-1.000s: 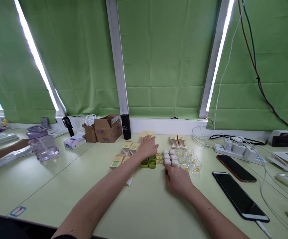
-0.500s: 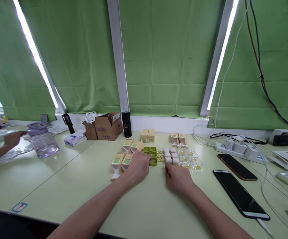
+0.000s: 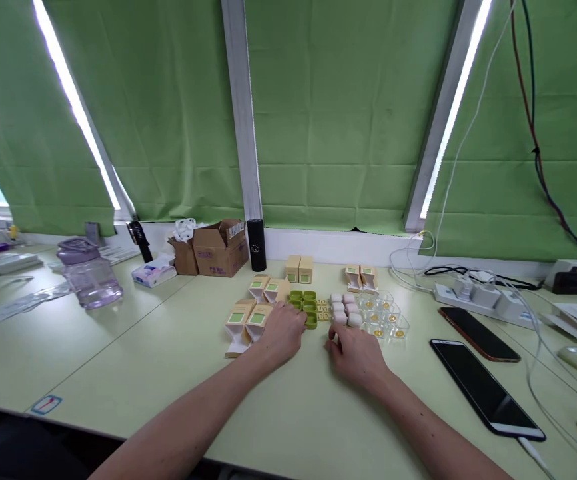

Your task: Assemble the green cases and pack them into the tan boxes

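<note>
My left hand [image 3: 279, 333] rests on the table with its fingers curled, and its fingertips grip the nearest green tray [image 3: 311, 323] in a cluster of small green trays [image 3: 303, 300]. Tan boxes with green labels [image 3: 246, 320] stand just left of that hand. My right hand [image 3: 356, 353] lies a little nearer to me, fingers bent into a loose pinch just short of the pale pink cases [image 3: 346, 310]. What the pinch holds is hidden. Clear cups with gold pieces [image 3: 386, 317] sit right of the cases. Small yellow tiles [image 3: 322, 311] lie between trays and cases.
Two phones [image 3: 486, 390] [image 3: 478, 325] lie at the right, near a power strip [image 3: 473, 293] with cables. Cardboard boxes [image 3: 218, 248], a black cylinder [image 3: 255, 245], a tissue pack [image 3: 152, 273] and a purple jug [image 3: 88, 273] stand to the left and back. More tan boxes [image 3: 299, 269] [image 3: 360, 278] stand behind.
My left hand drew back from the far tan boxes to the near green tray. My right hand slid slightly toward me. Another person's arm at the far left left the view.
</note>
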A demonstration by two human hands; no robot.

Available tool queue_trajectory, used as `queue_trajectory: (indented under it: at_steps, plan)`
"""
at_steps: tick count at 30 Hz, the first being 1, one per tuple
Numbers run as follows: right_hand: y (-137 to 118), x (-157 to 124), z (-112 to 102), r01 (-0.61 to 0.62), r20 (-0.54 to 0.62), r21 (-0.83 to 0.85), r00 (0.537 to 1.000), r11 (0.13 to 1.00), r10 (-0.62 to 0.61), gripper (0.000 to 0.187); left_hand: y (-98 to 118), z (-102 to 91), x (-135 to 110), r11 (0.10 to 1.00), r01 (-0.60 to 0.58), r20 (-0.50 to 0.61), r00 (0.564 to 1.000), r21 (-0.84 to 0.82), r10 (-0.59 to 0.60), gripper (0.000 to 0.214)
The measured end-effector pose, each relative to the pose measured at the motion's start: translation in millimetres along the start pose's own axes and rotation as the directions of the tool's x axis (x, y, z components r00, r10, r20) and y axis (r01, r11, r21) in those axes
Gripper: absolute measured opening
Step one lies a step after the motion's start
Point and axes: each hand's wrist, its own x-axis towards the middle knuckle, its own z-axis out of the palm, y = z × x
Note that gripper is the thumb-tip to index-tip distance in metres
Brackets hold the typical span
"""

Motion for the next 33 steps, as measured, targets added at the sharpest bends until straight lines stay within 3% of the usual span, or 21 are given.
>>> queue_trajectory:
  at_steps: [16, 26, 33]
  plan:
    - [3.8, 1.5, -1.8, 0.025, -0.13, 0.094, 0.991, 0.995, -0.013, 0.018, 10.5, -2.5, -4.7, 0.996, -0.082, -0.07, 0.994, 0.022, 0.083, 0.019]
    - [11.7, 4.3, 4.1, 0.272, -0.394, 0.219, 0.903, 0.937, -0.17, 0.05, 23.3, -16.5, -9.9, 0.972, -0.228, -0.184, 0.954, 0.066, 0.236, 0.024]
    - [13.3, 5.9, 6.3, 0.29, -0.44, 0.356, 0.891, 0.888, -0.114, 0.045, 25.3, -16.4, -11.2, 0.959, -0.283, -0.274, 0.92, 0.033, 0.281, 0.027]
